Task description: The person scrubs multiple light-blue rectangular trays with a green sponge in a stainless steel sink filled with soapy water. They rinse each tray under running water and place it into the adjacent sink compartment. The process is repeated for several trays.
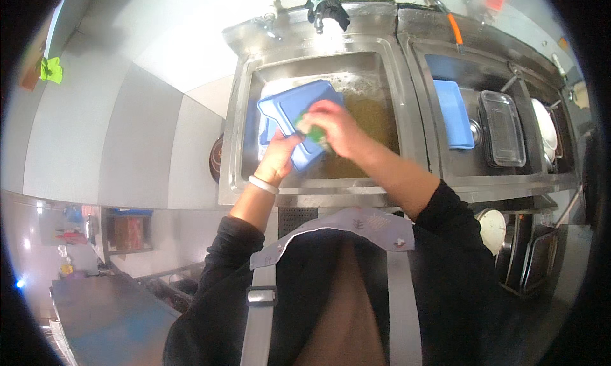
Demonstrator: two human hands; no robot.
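Note:
My left hand (278, 158), with a white band at its wrist, grips the near edge of a blue plastic tray or lid (298, 103), held tilted above the left sink basin. My right hand (334, 127) is closed around a green scouring pad (313, 133) and presses it to the blue piece near my left thumb; its fingers are somewhat blurred. Beneath, the stainless steel sink (405, 127) holds murky, yellowish water (370, 122) with foam at the back. More blue and white plastic lies under the held piece, partly hidden.
The right basin holds a blue tray (451, 115), stacked clear containers (503, 127) and a round metal item (475, 132). White bowls (544, 129) stand farther right. A dark glove (329, 10) hangs on the middle faucet; an orange-hosed faucet (453, 27) rises behind the right basin.

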